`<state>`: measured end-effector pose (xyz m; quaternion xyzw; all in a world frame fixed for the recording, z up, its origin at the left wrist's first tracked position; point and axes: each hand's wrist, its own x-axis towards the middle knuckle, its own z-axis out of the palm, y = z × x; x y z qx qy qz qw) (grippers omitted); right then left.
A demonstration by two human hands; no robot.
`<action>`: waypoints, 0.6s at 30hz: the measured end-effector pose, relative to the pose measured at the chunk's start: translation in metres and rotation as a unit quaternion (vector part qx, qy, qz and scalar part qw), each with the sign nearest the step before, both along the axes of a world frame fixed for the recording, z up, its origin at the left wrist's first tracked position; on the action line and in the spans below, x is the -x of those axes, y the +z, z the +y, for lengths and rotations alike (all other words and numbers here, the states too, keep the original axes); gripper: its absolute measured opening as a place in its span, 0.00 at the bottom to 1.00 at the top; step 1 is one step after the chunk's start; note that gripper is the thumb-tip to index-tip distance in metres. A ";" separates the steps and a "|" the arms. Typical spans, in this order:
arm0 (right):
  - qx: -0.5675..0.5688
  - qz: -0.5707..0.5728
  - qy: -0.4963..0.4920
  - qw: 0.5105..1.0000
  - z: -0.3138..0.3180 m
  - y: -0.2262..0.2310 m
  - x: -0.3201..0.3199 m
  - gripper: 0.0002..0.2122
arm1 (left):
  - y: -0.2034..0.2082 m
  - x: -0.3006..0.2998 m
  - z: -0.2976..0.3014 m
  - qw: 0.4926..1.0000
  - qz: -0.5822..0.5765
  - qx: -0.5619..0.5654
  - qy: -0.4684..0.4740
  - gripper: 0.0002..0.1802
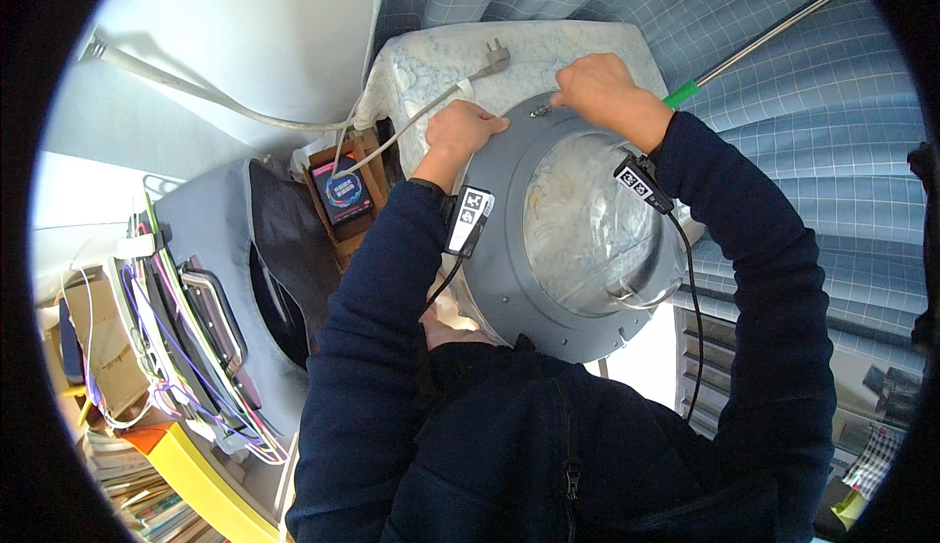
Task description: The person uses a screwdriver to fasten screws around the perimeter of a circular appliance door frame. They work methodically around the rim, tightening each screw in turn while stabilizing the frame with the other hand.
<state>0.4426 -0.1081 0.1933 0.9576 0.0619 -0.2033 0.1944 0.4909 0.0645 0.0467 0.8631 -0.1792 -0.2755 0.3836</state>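
The round gray door point(576, 239), at twelve o'clock from the chest, looks stiff, fairly heavy and slick-windowed, best held by its rim, which the left hand point(464, 129) grips at eleven; the curled right hand's point(599, 86) hold is unclear.

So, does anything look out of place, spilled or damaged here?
One thing: the plug lies loose on the patterned cloth, beyond the grey ring, in no socket, its cord trailing left. The hangers at left also look crowded. I see no spill or clear damage.
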 end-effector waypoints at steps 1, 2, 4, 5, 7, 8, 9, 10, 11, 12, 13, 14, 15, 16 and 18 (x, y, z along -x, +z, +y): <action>-0.010 -0.003 0.011 1.000 0.000 0.001 0.001 0.09 | -0.001 0.000 0.000 1.000 -0.004 -0.003 0.000 0.24; -0.024 -0.046 0.025 0.998 0.001 0.001 0.003 0.10 | -0.001 0.000 0.000 1.000 -0.001 0.000 -0.002 0.24; -0.042 -0.122 0.069 0.989 0.003 0.001 0.004 0.11 | -0.002 -0.001 -0.001 1.000 0.012 -0.003 -0.006 0.24; -0.038 -0.138 0.097 0.985 0.003 0.002 0.004 0.10 | -0.003 -0.001 -0.001 1.000 0.010 0.000 -0.005 0.24; -0.007 -0.097 0.107 0.990 0.005 0.003 0.002 0.08 | -0.004 -0.001 -0.001 1.000 0.008 -0.002 -0.002 0.24; -0.011 -0.082 0.095 0.992 0.006 0.004 0.001 0.08 | -0.004 -0.001 -0.001 1.000 0.006 0.002 0.000 0.23; -0.002 -0.052 0.065 0.997 0.008 0.005 0.001 0.07 | -0.004 -0.001 -0.001 1.000 0.007 0.002 0.001 0.23; -0.001 -0.030 0.043 0.999 0.009 0.005 0.001 0.07 | -0.004 -0.001 -0.001 1.000 0.010 -0.001 0.001 0.23; 0.003 -0.013 0.028 1.000 0.011 0.005 0.002 0.07 | -0.004 -0.001 -0.001 1.000 0.008 0.002 0.002 0.23; 0.001 -0.005 0.022 1.000 0.011 0.006 0.002 0.06 | -0.004 -0.001 -0.001 1.000 0.007 0.002 0.003 0.23; -0.017 -0.002 0.028 0.999 0.011 0.006 0.003 0.06 | -0.004 -0.001 -0.001 1.000 0.007 0.001 0.003 0.23; -0.004 -0.012 0.017 1.000 0.011 0.006 0.004 0.06 | -0.004 -0.001 -0.002 1.000 0.005 0.006 0.002 0.23; -0.008 -0.028 0.020 0.999 0.010 0.005 0.004 0.05 | -0.005 0.000 -0.001 1.000 0.003 0.008 0.002 0.23; -0.009 -0.038 0.022 0.999 0.009 0.005 0.004 0.05 | -0.005 0.000 -0.001 1.000 0.004 0.008 0.003 0.23; -0.048 -0.120 0.115 0.985 0.008 0.003 0.003 0.05 | -0.005 0.000 0.001 1.000 -0.004 0.018 0.008 0.23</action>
